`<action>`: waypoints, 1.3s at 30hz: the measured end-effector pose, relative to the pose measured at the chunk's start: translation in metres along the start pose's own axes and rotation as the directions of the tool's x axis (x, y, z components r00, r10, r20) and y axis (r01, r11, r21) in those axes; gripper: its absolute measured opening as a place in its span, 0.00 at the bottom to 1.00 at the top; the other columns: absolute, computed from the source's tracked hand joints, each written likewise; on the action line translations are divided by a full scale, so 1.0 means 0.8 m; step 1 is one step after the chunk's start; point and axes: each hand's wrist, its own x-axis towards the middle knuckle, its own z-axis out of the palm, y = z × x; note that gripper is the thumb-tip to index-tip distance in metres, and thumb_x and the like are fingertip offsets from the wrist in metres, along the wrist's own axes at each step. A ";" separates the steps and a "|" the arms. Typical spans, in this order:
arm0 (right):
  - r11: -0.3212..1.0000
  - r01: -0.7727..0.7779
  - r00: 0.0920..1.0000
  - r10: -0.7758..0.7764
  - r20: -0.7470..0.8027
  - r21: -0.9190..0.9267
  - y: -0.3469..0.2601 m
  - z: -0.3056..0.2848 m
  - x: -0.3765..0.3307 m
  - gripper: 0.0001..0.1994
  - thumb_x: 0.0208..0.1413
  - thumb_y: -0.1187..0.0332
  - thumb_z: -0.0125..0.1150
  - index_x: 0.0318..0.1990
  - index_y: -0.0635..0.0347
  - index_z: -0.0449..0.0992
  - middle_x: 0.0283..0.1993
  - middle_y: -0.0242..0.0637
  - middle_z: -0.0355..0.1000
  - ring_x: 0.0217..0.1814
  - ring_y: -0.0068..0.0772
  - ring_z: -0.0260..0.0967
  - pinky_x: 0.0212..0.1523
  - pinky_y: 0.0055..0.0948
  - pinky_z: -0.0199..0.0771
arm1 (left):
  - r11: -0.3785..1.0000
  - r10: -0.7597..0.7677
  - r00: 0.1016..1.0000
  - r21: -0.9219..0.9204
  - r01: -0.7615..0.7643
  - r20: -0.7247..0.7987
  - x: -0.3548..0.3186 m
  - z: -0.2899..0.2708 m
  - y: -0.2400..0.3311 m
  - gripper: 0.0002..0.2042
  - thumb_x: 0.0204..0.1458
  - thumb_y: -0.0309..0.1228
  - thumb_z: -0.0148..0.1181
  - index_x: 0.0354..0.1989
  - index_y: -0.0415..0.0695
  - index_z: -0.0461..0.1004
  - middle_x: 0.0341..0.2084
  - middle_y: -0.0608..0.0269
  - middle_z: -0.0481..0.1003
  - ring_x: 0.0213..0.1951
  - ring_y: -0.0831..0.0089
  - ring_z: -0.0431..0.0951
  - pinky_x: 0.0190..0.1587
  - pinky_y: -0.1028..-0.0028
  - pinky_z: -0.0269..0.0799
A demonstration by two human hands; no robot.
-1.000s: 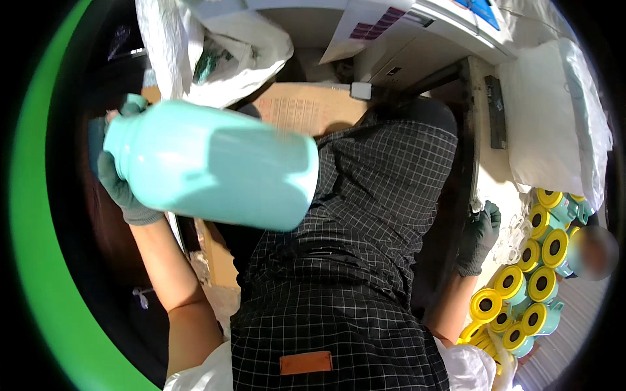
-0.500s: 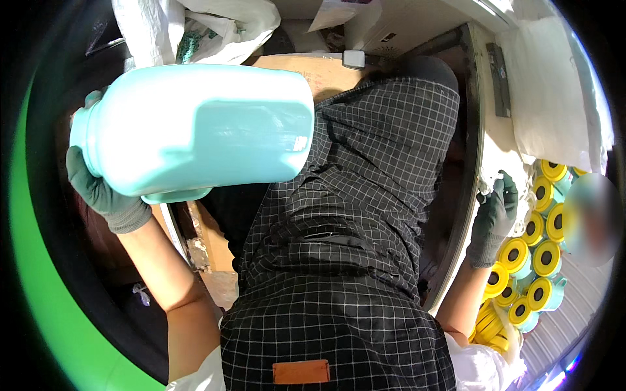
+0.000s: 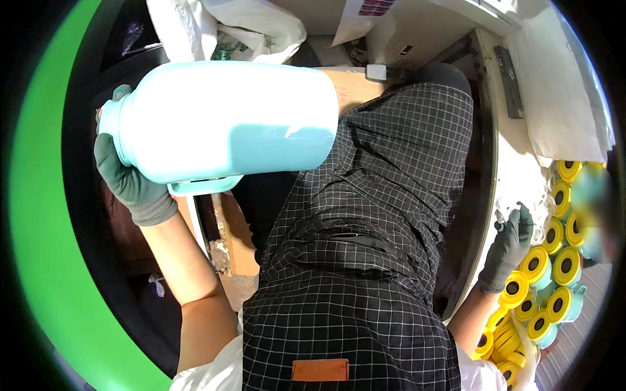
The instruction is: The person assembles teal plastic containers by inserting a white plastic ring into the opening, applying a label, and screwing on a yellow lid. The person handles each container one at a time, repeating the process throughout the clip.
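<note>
Bottle: large glossy mint-green bottle (image 3: 228, 117), held on its side at the left of the lap, neck to the left, base to the right; sunlit above, shaded patch low on the base end.
Handle: mint loop handle (image 3: 205, 187) on the edge facing the wearer.
Left hand: grey-gloved left hand (image 3: 134, 182) clamped round the bottle's neck.
Right hand: grey-gloved right hand (image 3: 508, 251), well apart from the left, fingers bunched at thin whitish rings (image 3: 540, 215); can't tell if one is pinched, too small and glare-washed.
Lap: black cloth with white grid check (image 3: 358, 260), brown rectangular patch (image 3: 320, 370) near the lower edge.
Right bench: pale worktop (image 3: 512, 146) with dark flat bar (image 3: 510, 81); beyond the rings, a cluster of yellow-rimmed mint lids (image 3: 535, 264).
Far side: brown cardboard (image 3: 345, 88) past the bottle's base, open white sack (image 3: 277, 29) behind.
</note>
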 end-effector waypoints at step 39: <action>0.874 0.193 0.447 -0.484 0.753 0.447 -0.094 0.201 -0.110 0.05 0.58 0.74 0.70 0.38 0.60 0.78 0.44 0.44 0.80 0.45 0.40 0.83 0.45 0.36 0.84 | 0.698 -0.046 0.873 -0.610 0.375 0.485 -0.039 0.109 -0.108 0.31 0.28 0.40 0.83 0.46 0.62 0.75 0.31 0.80 0.70 0.39 0.72 0.64 0.45 0.68 0.54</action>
